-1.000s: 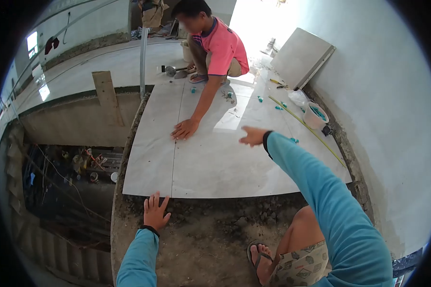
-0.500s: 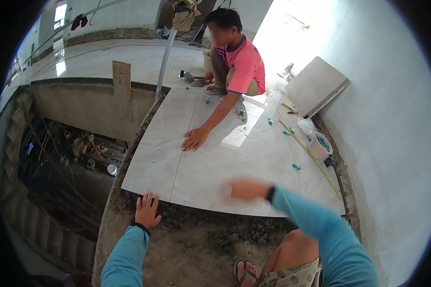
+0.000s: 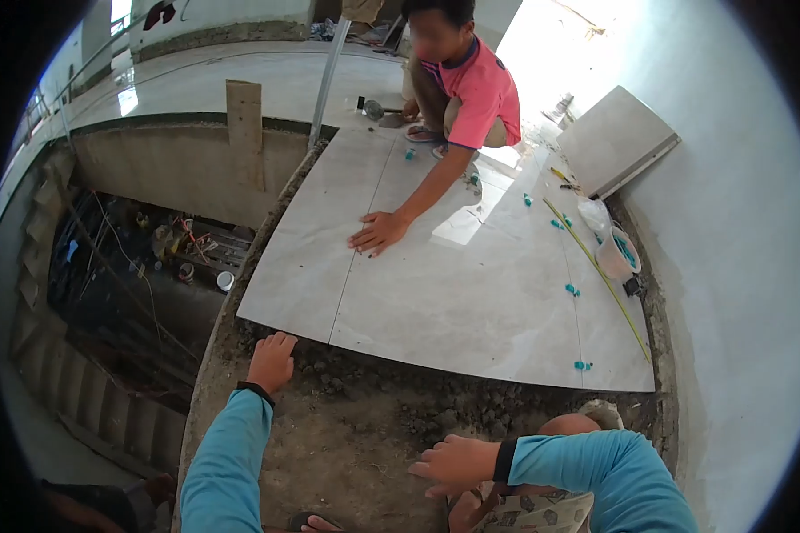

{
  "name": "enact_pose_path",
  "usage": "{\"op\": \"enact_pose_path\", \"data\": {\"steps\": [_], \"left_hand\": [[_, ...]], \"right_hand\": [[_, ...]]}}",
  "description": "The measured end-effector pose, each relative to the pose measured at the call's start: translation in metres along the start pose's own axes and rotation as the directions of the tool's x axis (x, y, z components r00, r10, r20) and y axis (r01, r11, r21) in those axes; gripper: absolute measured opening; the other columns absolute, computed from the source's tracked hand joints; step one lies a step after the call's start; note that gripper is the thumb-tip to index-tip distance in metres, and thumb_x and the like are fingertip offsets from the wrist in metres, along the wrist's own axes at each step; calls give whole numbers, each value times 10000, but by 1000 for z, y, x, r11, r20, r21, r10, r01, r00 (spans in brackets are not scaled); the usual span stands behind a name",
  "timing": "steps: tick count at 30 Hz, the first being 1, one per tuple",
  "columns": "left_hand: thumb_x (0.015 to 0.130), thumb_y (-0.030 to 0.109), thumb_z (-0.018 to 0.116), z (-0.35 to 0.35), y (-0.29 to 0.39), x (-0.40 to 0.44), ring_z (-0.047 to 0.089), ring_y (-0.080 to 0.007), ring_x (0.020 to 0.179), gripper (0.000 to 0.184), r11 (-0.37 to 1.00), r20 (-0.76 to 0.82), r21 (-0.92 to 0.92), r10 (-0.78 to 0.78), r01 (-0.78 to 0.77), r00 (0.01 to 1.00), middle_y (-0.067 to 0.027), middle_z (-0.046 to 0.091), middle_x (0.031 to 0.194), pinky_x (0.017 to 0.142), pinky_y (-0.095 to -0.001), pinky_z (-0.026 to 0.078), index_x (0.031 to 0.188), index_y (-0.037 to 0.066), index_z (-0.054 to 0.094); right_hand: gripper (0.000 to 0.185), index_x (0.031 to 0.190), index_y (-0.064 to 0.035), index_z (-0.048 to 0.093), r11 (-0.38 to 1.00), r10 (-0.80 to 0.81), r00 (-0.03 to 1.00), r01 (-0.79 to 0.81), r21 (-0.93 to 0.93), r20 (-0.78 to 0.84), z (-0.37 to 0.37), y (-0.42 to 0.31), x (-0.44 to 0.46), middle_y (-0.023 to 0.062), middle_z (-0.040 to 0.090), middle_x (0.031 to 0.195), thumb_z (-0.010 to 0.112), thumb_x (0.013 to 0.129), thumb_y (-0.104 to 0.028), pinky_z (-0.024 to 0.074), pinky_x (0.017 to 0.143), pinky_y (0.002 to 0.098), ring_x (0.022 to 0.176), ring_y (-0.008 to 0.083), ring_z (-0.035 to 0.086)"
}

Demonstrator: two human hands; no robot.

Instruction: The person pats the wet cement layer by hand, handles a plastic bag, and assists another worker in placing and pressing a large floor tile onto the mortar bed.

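My left hand [image 3: 273,361] rests at the near edge of the large grey floor tiles [image 3: 436,311], close to their left corner. Its fingers are extended and touch the edge, gripping nothing visible. Above the bare dirt [image 3: 347,444] hangs my right hand [image 3: 458,462], fingers loosely apart and nothing in it. A thin joint runs between two of the tiles. Several teal tile levelling clips [image 3: 582,366] stand along the joints at the right. Across from me a crouching person in a pink shirt [image 3: 487,93] lays a flat hand [image 3: 380,233] on the tiles.
To the left is a deep stair opening [image 3: 142,293]. A long yellow strip [image 3: 600,280] lies near the right wall, beside a bucket [image 3: 612,258] of teal pieces. A loose tile [image 3: 618,142] leans there. A mallet [image 3: 372,109] lies near the person.
My right hand has swung back from above the tiles to over the dirt. My left hand stays at the tile edge, its fingers drawn closer together. My view has tilted down.
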State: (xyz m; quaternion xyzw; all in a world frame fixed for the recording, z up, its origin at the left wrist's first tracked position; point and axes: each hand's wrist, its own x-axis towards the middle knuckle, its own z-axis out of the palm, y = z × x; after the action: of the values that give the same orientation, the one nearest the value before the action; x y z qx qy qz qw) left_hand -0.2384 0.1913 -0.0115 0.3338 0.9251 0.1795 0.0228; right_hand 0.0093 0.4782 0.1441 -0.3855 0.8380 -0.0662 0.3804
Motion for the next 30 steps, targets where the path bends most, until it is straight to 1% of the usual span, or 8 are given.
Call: {"op": "enact_pose_path", "data": {"steps": [3, 8, 10, 12, 15, 25, 29, 30], "left_hand": [[760, 91, 648, 0, -18, -5, 590, -308, 958, 329, 995, -7, -84, -59, 58, 998, -135, 612, 993, 817, -435, 457, 1082, 56, 591], [774, 89, 640, -10, -30, -12, 643, -335, 780, 112, 906, 46, -364, -216, 218, 975, -150, 663, 785, 673, -429, 514, 868, 42, 677], [784, 137, 649, -11, -29, -12, 649, -325, 787, 110, 944, 29, -278, -175, 176, 984, -127, 679, 790, 690, -432, 518, 847, 58, 694], [787, 172, 657, 0, -34, -10, 647, -324, 774, 125, 977, 28, -194, -85, 89, 996, -119, 677, 779, 683, -436, 517, 847, 69, 694], [791, 232, 669, 4, -33, -8, 643, -325, 753, 156, 997, 66, -74, 12, -7, 998, -113, 672, 759, 676, -440, 515, 834, 83, 690], [851, 357, 648, -12, -18, -20, 591, -335, 612, 343, 994, 210, -16, -99, 105, 973, -121, 595, 611, 575, -473, 462, 677, 65, 595], [838, 314, 643, -9, -19, -26, 600, -345, 711, 262, 986, 261, -48, -144, 162, 954, -122, 609, 701, 621, -482, 465, 742, 79, 581], [823, 247, 638, -6, -19, -28, 594, -348, 752, 197, 989, 233, -120, -59, 89, 971, -132, 599, 740, 644, -481, 465, 765, 72, 567]], "right_hand": [[620, 1342, -32, 416, 969, 48, 995, -67, 236, 84, -20, -3, -3, 196, 586, 1053, 497, 930, -488, 469, 792, 472, 959, 375, 583], [678, 1417, -50, 331, 858, -132, 988, 157, 489, -85, 3, -20, -28, 207, 582, 1074, 484, 935, -502, 470, 793, 479, 979, 384, 579], [655, 1414, -60, 338, 859, -156, 987, 153, 489, -33, -5, -21, -37, 205, 581, 1092, 484, 939, -487, 472, 791, 479, 978, 385, 580], [630, 1406, -71, 352, 942, -28, 994, -9, 334, 106, -15, -17, -41, 198, 579, 1110, 479, 944, -480, 472, 799, 474, 983, 377, 582], [609, 1391, -76, 374, 973, 127, 992, -130, 192, 28, -19, -9, -40, 191, 579, 1113, 474, 947, -480, 471, 807, 468, 994, 363, 584], [608, 1381, -63, 387, 969, 51, 993, -75, 236, 106, -22, -9, -32, 180, 562, 1150, 454, 955, -491, 440, 867, 468, 1017, 363, 574], [608, 1382, -68, 390, 983, 59, 996, -71, 172, 71, -19, -11, -35, 179, 566, 1143, 449, 955, -497, 443, 860, 465, 1022, 352, 575], [609, 1381, -70, 393, 980, 68, 996, -78, 184, 65, -23, -12, -37, 177, 568, 1139, 449, 954, -500, 447, 854, 463, 1016, 350, 579]]}}
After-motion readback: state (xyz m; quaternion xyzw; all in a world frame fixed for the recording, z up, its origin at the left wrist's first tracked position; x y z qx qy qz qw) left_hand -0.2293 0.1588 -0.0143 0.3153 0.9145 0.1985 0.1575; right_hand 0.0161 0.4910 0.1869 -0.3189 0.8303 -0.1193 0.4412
